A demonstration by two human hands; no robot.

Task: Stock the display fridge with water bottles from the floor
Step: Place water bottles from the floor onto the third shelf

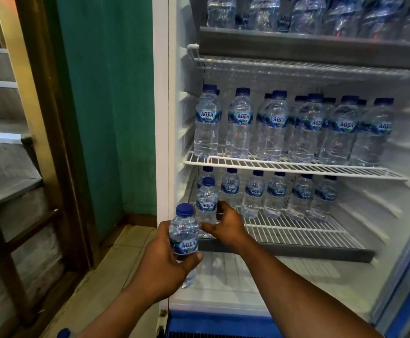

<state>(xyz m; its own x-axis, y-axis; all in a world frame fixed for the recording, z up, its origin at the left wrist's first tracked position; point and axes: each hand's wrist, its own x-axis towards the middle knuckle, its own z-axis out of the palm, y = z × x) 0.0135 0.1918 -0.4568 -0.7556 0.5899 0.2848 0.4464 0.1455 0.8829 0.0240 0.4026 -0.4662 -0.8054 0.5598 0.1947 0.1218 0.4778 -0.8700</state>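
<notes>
Left grip: my left hand (164, 262) clasps held bottle (184, 236), just before left frame of fridge (161, 118).
Right grip: my right hand (225, 226) curls round shelf bottle (206, 203), front-left on lower shelf (296, 230) of fridge.

Clear glossy plastic bottles (238, 123), white wire shelves (296, 167).

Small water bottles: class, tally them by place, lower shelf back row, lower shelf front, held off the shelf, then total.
Back row on the lower shelf: 6
Front bottle, gripped by the right hand: 1
Held bottle in the left hand: 1
Total: 8
</notes>
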